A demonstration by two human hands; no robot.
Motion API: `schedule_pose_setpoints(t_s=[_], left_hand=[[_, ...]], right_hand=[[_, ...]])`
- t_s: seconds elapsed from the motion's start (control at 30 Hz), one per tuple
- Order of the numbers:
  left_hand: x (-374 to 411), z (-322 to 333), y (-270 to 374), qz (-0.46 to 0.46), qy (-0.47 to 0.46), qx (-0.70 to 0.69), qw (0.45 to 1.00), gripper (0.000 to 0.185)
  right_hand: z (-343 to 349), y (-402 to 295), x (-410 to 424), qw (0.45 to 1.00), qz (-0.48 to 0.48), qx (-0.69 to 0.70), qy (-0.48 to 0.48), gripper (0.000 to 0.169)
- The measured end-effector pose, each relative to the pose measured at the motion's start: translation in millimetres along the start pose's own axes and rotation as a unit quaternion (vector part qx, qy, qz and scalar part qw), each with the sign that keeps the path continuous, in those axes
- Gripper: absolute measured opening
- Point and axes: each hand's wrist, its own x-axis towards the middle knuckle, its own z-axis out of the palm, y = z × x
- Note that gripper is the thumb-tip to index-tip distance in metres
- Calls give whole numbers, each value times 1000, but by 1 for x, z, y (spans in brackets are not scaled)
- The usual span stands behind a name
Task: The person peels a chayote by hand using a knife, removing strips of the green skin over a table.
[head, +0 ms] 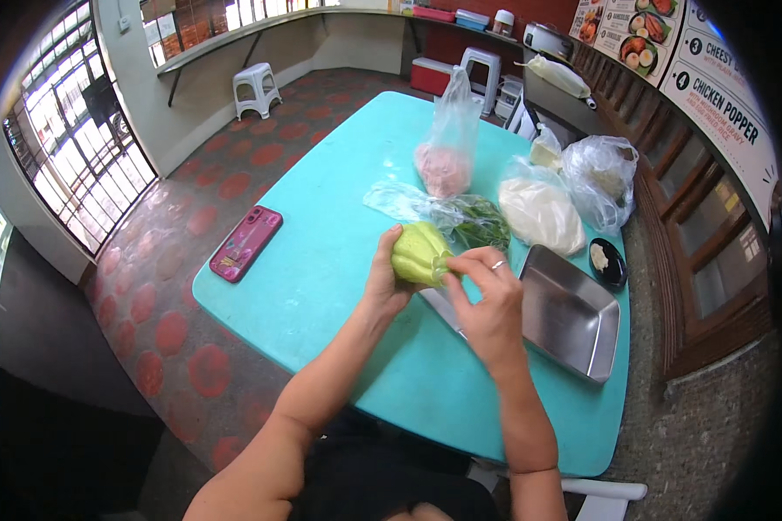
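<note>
My left hand (pixel 386 277) holds a pale green chayote (pixel 419 253) above the turquoise table (pixel 313 260). At its right end, the thumb and fingers of my right hand (pixel 485 286) pinch a small translucent bit, which could be peel or plastic; I cannot tell which. A ring shows on one finger. Under my hands lies a flat metal blade (pixel 442 311), mostly hidden by the right hand and wrist. Just beyond the chayote is a clear plastic bag of green leaves (pixel 479 220). To the right of my right hand stands an empty rectangular steel tray (pixel 570 316).
A phone in a pink case (pixel 246 244) lies near the left edge. Farther back stand a bag of pinkish ground meat (pixel 444 166), a bag of white contents (pixel 541 208) and another knotted bag (pixel 599 176). A small black dish (pixel 607 262) sits beyond the tray.
</note>
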Motion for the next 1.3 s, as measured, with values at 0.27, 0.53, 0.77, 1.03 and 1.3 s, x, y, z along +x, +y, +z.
schedule_pose_setpoints(t_s=[0.27, 0.53, 0.77, 1.03, 1.3], left_hand=[[0, 3, 0, 0, 10, -10, 1000, 55], [12, -14, 12, 52, 17, -47, 997, 57], [17, -21, 19, 70, 56, -59, 994, 58], [18, -26, 18, 58, 69, -41, 995, 57], [11, -17, 17, 35, 62, -29, 997, 45]], right_hand=[[-4, 14, 0, 999, 35, -9, -15, 12], [-3, 46, 5, 991, 120, 20, -48, 11], [30, 117, -26, 971, 165, -80, -151, 14], [73, 124, -10, 949, 47, -213, -226, 10], [78, 122, -3, 923, -26, -272, -272, 9]])
